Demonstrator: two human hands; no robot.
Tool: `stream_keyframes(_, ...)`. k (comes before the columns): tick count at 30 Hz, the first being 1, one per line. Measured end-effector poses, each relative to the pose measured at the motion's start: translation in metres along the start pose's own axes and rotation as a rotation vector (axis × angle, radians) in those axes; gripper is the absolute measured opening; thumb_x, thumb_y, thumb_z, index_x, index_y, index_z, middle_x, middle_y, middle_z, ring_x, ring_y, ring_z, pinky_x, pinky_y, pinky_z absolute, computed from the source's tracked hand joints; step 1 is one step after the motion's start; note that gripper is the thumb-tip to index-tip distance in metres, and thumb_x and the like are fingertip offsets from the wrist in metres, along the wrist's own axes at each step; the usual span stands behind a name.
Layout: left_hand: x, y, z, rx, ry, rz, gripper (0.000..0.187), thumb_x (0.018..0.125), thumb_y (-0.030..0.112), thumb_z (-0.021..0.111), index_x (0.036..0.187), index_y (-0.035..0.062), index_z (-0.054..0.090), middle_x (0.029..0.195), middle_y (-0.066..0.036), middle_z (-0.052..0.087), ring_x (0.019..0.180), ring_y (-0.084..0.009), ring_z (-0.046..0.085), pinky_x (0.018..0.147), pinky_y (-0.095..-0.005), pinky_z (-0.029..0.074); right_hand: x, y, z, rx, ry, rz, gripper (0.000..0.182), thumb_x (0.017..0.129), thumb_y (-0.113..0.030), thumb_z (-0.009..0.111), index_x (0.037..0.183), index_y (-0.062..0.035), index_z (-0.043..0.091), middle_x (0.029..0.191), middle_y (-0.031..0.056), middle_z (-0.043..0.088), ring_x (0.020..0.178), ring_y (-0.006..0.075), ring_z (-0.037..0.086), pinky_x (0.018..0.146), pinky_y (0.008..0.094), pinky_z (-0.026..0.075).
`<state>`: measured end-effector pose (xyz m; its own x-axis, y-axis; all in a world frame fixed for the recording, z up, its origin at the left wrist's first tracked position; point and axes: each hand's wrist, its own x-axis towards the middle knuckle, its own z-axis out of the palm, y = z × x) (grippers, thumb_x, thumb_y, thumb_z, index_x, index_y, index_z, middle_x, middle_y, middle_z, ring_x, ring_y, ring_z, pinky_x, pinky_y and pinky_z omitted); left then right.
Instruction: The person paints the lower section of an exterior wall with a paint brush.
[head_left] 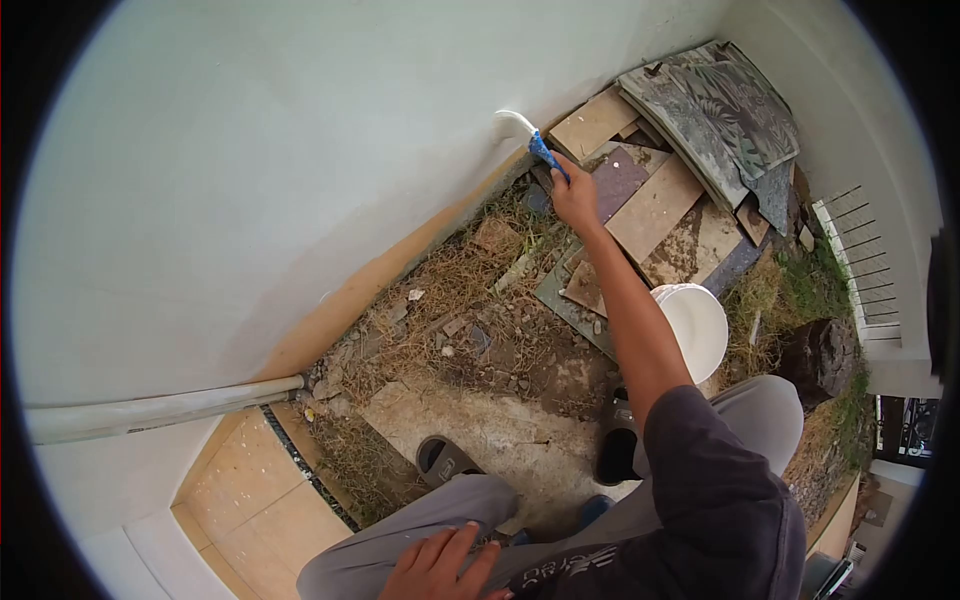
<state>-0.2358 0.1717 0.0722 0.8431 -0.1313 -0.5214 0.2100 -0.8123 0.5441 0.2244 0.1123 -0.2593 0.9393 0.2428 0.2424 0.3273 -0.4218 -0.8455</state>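
Observation:
My right hand point(575, 193) is stretched forward, closed around the blue handle of a paintbrush point(547, 155). The brush's white, curved tip lies against the lower part of the white wall point(300, 150). White specks dot the handle. Below my right forearm stands a white bucket point(700, 322), partly hidden by the arm; its inside looks white. My left hand point(440, 566) rests on my left thigh at the bottom of the view, fingers spread and holding nothing.
Loose tiles point(655, 205) and stacked patterned sheets point(720, 110) lie by the wall at upper right. Dry grass and rubble point(470, 300) cover the ground. A pale pipe point(170, 405) runs along the left, above floor tiles point(255, 470). A dark stump point(820, 360) stands at right.

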Motion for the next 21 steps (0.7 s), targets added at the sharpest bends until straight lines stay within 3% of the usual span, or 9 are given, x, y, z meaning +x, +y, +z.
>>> stream_keyframes(3, 0.004, 0.0, -0.003, -0.004, -0.007, -0.005, 0.053, 0.088, 0.03, 0.066, 0.13, -0.0004, 0.053, 0.132, -0.023, 0.049, 0.123, -0.0394, 0.047, 0.102, -0.0479, 0.039, 0.054, 0.027, -0.021, -0.197, 0.117, 0.038, 0.033, 0.092, -0.017, 0.057, 0.124, -0.0139, 0.066, 0.092, 0.0214, 0.07, 0.083, 0.0334, 0.068, 0.077, 0.0402, 0.051)
stream_keyframes(6, 0.005, 0.0, -0.004, 0.004, 0.017, -0.016, 0.053, 0.088, 0.03, 0.067, 0.129, -0.0003, 0.053, 0.132, -0.023, 0.049, 0.122, -0.0391, 0.047, 0.101, -0.0473, 0.039, 0.073, 0.016, -0.031, -0.245, 0.245, 0.231, 0.034, 0.092, -0.018, 0.056, 0.124, -0.014, 0.066, 0.099, 0.0235, 0.069, 0.094, 0.0393, 0.067, 0.081, 0.0434, 0.05)
stream_keyframes(9, 0.007, 0.001, -0.003, 0.008, 0.017, -0.01, 0.054, 0.086, 0.029, 0.068, 0.129, 0.0005, 0.053, 0.132, -0.022, 0.05, 0.122, -0.0378, 0.047, 0.101, -0.046, 0.04, 0.065, 0.005, -0.018, -0.212, 0.33, 0.271, 0.035, 0.093, -0.017, 0.055, 0.126, -0.0148, 0.065, 0.101, 0.0228, 0.069, 0.096, 0.0393, 0.067, 0.083, 0.043, 0.051)
stream_keyframes(14, 0.01, 0.006, -0.001, 0.053, 0.018, 0.037, 0.054, 0.084, 0.029, 0.07, 0.128, 0.0019, 0.054, 0.131, -0.019, 0.05, 0.122, -0.036, 0.047, 0.1, -0.0447, 0.041, -0.017, -0.033, 0.052, -0.023, 0.096, 0.087, 0.04, 0.094, -0.011, 0.051, 0.133, -0.003, 0.056, 0.104, 0.0243, 0.066, 0.098, 0.0423, 0.063, 0.084, 0.0487, 0.049)
stream_keyframes(18, 0.013, 0.012, 0.001, 0.067, 0.029, 0.066, 0.055, 0.083, 0.029, 0.071, 0.128, 0.002, 0.055, 0.129, -0.019, 0.05, 0.121, -0.036, 0.048, 0.099, -0.0451, 0.041, -0.113, -0.066, 0.103, 0.087, -0.027, -0.093, 0.042, 0.094, -0.009, 0.053, 0.136, -0.0037, 0.053, 0.087, 0.0189, 0.057, 0.08, 0.0388, 0.059, 0.071, 0.0496, 0.047)
stream_keyframes(21, 0.015, 0.016, 0.002, 0.068, 0.018, 0.066, 0.055, 0.083, 0.028, 0.071, 0.128, 0.0018, 0.054, 0.128, -0.019, 0.05, 0.121, -0.0362, 0.047, 0.1, -0.0458, 0.041, -0.171, -0.107, 0.102, 0.107, -0.348, -0.127, 0.044, 0.092, -0.005, 0.053, 0.136, -0.0064, 0.054, 0.086, 0.0169, 0.055, 0.077, 0.0359, 0.059, 0.068, 0.0474, 0.047)
